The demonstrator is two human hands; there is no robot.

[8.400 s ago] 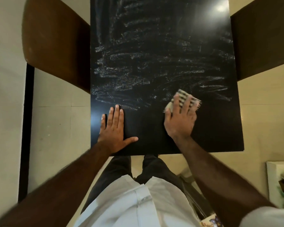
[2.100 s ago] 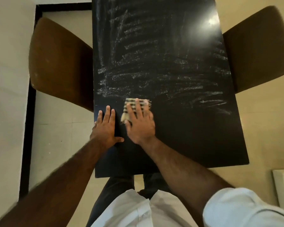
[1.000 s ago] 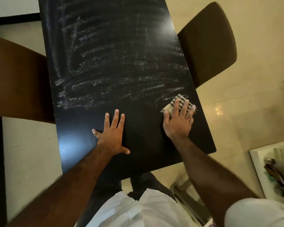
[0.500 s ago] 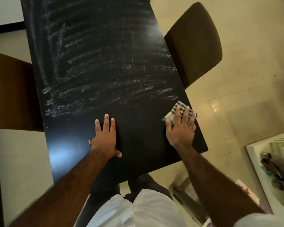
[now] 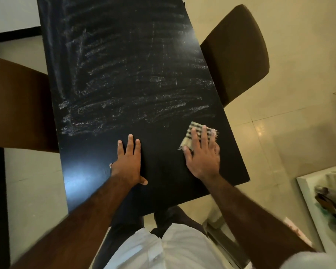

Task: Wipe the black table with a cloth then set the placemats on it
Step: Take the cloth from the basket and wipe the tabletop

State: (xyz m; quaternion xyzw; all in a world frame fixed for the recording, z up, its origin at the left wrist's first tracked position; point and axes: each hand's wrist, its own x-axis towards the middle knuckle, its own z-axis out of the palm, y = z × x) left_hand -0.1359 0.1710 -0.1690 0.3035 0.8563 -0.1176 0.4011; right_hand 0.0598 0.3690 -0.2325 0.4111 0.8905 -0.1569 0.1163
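The black table (image 5: 124, 65) runs away from me, its far part covered in whitish wipe streaks, its near strip dark. A folded checked cloth (image 5: 197, 131) lies near the table's right edge. My right hand (image 5: 203, 154) presses flat on the cloth with straight, spread fingers. My left hand (image 5: 129, 162) rests flat on the bare tabletop to the left of it, fingers straight. No placemats are in view.
A brown chair (image 5: 235, 53) stands at the table's right side and another brown chair (image 5: 17, 105) at its left. A white unit (image 5: 326, 206) with blurred items sits on the floor at the lower right. Pale tiled floor surrounds the table.
Over the earlier frames my right hand swept the cloth from the table's left side to its right edge. In the last half second both hands barely moved; the view shifted slightly.
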